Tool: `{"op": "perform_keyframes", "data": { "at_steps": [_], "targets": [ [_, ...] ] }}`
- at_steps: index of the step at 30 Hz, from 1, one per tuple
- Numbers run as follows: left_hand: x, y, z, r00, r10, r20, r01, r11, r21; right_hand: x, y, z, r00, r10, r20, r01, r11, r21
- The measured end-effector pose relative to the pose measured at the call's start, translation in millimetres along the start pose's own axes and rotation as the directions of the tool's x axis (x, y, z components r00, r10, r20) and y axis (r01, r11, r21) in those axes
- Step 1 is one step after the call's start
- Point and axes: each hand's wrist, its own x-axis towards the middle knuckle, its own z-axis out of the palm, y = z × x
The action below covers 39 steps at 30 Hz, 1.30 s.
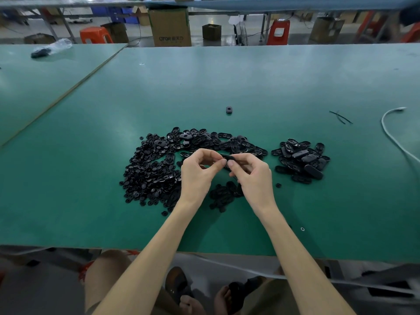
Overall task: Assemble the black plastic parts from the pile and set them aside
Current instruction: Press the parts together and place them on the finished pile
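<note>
Fingers of left hand, right hand pinch one black part (above pile)

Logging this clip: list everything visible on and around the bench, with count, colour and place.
table: one, green, fills the view
main pile: many loose parts, black, centre, partly under the hands
set-aside pile: one smaller heap, black, right of the main pile
lone part: one, black, beyond the piles
held part: one, black, pinched between both hands
cable: one, white, right edge
thin strips: a couple, black, far right
plastic bag: one, clear with dark contents, far left
cardboard boxes: several, brown, floor beyond the table
stools: several, red, among the boxes
left hand: one, bare, above the main pile
right hand: one, bare, beside it
</note>
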Motion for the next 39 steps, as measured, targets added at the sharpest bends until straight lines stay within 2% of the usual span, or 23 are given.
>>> {"op": "perform_keyframes", "data": {
  "at_steps": [11,17,23,29,34,39],
  "targets": [
    [-0.5,-2.5,-1.9,0.999,-0.025,-0.046,0.026,1.0,0.008,0.4,0.6,-0.3,0.999,-0.018,0.034,0.017,1.0,0.017],
    [-0.3,0.4,-2.4,0.997,-0.006,0.079,0.009,0.999,-0.039,1.2,1.9,-0.3,0.999,-0.024,0.028,0.023,0.999,0.042],
    [-1.4,1.4,-2.0,0.999,0.036,0.041,-0.034,0.998,-0.059,-0.2,0.8,1.8,0.999,-0.034,-0.001,0.034,0.998,0.045],
    [-1.0,1.7,-1.9,0.998,0.028,0.063,-0.022,0.995,-0.102,-1.7,-1.0,-0.3,0.999,-0.03,-0.033,0.032,0.997,0.066],
    [-0.5,2.4,-3.1,0.999,-0.005,0.04,0.013,0.979,-0.201,-1.4,-2.0,0.6,0.999,-0.024,0.027,0.023,0.999,0.029],
    [0.1,5.1,-1.6,0.997,0.015,0.082,0.002,0.979,-0.206,-2.4,-3.0,1.2,0.997,-0.015,0.071,0.013,1.0,0.018]
  ]
}}
